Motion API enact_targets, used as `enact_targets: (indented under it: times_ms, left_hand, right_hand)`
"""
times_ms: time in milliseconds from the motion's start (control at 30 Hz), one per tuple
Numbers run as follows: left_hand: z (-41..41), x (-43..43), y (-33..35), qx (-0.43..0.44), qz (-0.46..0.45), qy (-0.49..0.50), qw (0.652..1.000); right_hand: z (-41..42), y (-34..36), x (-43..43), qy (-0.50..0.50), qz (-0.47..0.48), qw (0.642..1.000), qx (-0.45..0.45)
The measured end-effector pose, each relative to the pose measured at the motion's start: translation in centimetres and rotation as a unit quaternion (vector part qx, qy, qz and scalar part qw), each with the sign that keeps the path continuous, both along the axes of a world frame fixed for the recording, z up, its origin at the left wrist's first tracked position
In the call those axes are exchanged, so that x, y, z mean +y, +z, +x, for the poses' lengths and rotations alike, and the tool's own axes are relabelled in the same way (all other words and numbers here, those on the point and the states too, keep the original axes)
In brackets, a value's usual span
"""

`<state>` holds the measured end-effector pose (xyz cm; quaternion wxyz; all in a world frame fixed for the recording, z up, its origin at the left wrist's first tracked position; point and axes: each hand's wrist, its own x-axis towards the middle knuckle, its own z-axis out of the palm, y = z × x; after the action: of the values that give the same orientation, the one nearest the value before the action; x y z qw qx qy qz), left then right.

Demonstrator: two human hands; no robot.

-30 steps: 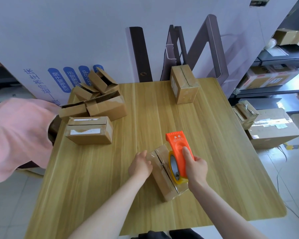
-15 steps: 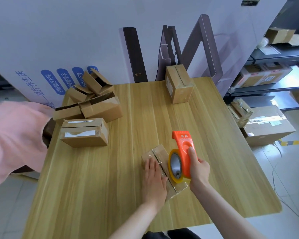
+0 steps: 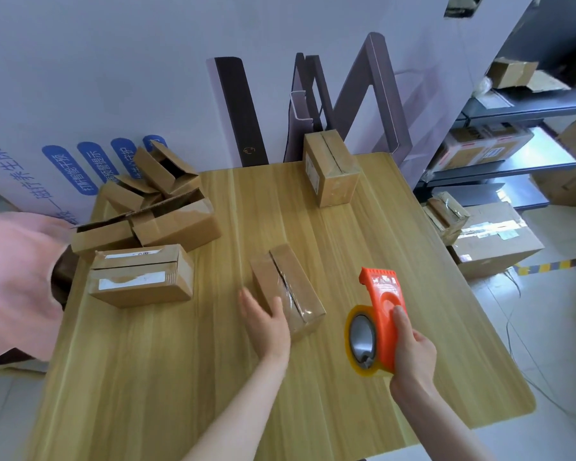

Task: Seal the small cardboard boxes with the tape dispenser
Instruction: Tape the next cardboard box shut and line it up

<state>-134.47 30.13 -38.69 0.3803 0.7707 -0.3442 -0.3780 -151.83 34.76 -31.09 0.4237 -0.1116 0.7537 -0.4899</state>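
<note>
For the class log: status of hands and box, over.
Left hand flat against taped box. Right hand grips tape dispenser, clear of box. Nothing between them.

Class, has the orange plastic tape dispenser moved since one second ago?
Yes. The orange plastic tape dispenser, gripped by the right hand, has come off the small cardboard box and shifted right, toward the right edge of the wooden table.

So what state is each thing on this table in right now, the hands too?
Front box, flaps closed, clear tape along its seam.
Tape dispenser, held off the box, beside it.
Left hand, open, resting on the front box.
Right hand, gripping the tape dispenser.
Far box, flaps closed.
Labelled box, closed.
Small boxes at far left, flaps open.
</note>
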Motion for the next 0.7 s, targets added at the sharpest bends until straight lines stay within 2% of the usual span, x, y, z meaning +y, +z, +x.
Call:
enact_targets:
  times_ms: [100,233,333,533,700]
  left_hand:
    - [-2.5,2.8,-0.9,0.121,0.070,0.013,0.990]
    - [-3.6,-1.9,-0.6,0.176,0.091,-0.016,0.980]
    - [-3.4,-8.9,-0.1,0.159,0.111,-0.014,0.981]
    - [-4.7,-21.4,0.3,0.126,0.097,0.052,0.986]
    - [-7.1,-29.0,0.1,0.103,0.074,0.068,0.990]
  right_hand:
    - [0.2,-0.8,-0.4,-0.003,0.003,1.000,-0.006]
    - [-0.4,-1.7,-1.9,0.001,0.007,1.000,-0.014]
    - [-1.3,-1.8,-5.2,0.028,0.004,0.999,-0.023]
    - [-3.3,-1.9,-15.3,0.094,-0.018,0.994,-0.043]
    - [-5.2,-2.5,-21.9,0.119,-0.028,0.991,-0.048]
